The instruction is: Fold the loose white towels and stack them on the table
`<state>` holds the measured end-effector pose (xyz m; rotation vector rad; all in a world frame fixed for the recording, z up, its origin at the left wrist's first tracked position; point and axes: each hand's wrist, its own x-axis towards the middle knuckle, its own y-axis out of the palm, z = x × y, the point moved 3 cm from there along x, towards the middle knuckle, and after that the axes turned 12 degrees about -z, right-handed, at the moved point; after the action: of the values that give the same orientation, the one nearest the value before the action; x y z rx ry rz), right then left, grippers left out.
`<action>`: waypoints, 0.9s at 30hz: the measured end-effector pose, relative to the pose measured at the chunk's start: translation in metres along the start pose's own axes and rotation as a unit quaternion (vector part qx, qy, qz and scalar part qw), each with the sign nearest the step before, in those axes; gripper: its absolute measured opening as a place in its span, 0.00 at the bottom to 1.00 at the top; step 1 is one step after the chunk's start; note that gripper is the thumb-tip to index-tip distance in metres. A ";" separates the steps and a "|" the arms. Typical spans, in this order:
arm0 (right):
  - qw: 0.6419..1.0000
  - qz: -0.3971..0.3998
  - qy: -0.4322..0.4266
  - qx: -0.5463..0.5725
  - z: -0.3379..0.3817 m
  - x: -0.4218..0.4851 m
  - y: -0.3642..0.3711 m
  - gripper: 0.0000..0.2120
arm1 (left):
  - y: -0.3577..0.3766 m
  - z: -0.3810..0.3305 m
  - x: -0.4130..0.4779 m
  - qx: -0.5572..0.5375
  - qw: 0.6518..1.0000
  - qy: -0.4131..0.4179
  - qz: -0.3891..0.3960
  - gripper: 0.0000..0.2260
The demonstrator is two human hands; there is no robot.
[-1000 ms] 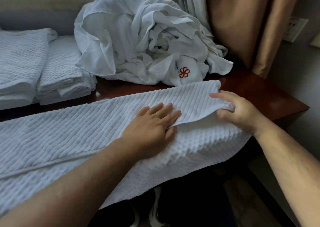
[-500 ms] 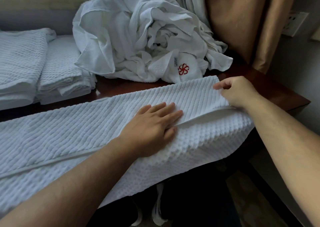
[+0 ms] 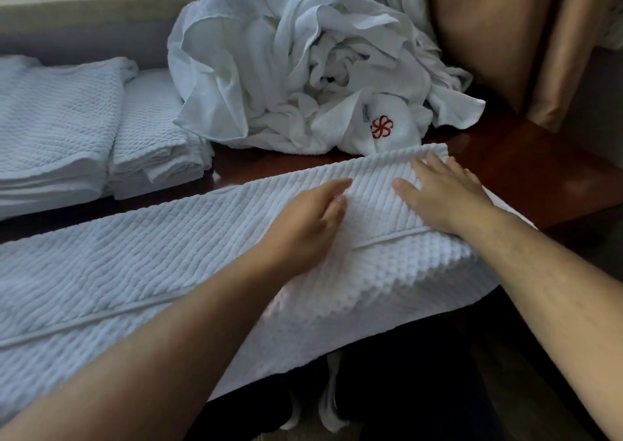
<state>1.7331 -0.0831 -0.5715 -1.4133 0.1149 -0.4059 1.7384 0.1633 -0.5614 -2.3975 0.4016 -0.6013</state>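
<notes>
A long white waffle-weave towel [image 3: 141,258] lies folded lengthwise across the front of the dark wooden table [image 3: 526,177], its near half hanging over the edge. My left hand [image 3: 306,224] rests flat on the folded upper layer near the middle. My right hand [image 3: 441,194] lies flat with straight fingers on the towel's right end. Behind them is a heap of loose white towels [image 3: 296,66], one with a red flower logo [image 3: 382,126]. Two stacks of folded towels [image 3: 87,130] sit at the left.
A tan curtain [image 3: 505,29] hangs at the back right, past the table's right corner. A window sill [image 3: 84,5] runs along the back. Dark floor and white shoes [image 3: 328,403] show below the table edge.
My right hand let go of the towel's right corner and slid left, now lying flat on the top layer. My left hand stayed put, shifting slightly.
</notes>
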 end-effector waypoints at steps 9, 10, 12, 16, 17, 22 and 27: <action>1.000 0.008 0.004 -0.018 -0.002 0.001 0.007 0.38 | -0.003 0.028 0.010 0.272 0.959 0.063 0.042 0.25; 1.000 -0.021 0.005 0.004 -0.001 -0.002 0.004 0.35 | -0.002 0.029 0.012 0.273 0.959 0.064 0.047 0.26; 0.986 -0.130 0.003 0.105 0.000 -0.012 -0.007 0.23 | -0.001 0.031 0.013 0.276 0.957 0.051 0.068 0.31; 0.951 -0.256 0.040 0.171 -0.026 -0.045 -0.023 0.17 | -0.002 0.030 0.012 0.275 0.957 0.036 0.085 0.38; 0.953 -0.253 0.045 0.160 -0.033 -0.055 -0.021 0.16 | -0.002 0.030 0.011 0.277 0.956 0.040 0.083 0.38; 0.933 -0.310 0.038 0.179 -0.051 -0.112 0.002 0.19 | -0.002 0.014 0.001 0.260 0.961 0.091 0.009 0.23; 0.852 -0.392 0.182 0.296 -0.084 -0.145 0.014 0.12 | 0.026 -0.018 -0.031 0.185 0.972 0.141 0.032 0.22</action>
<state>1.5750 -0.1106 -0.6227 -0.6945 -0.2808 -1.2732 1.6997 0.1477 -0.5756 -1.9422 0.4404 -0.9072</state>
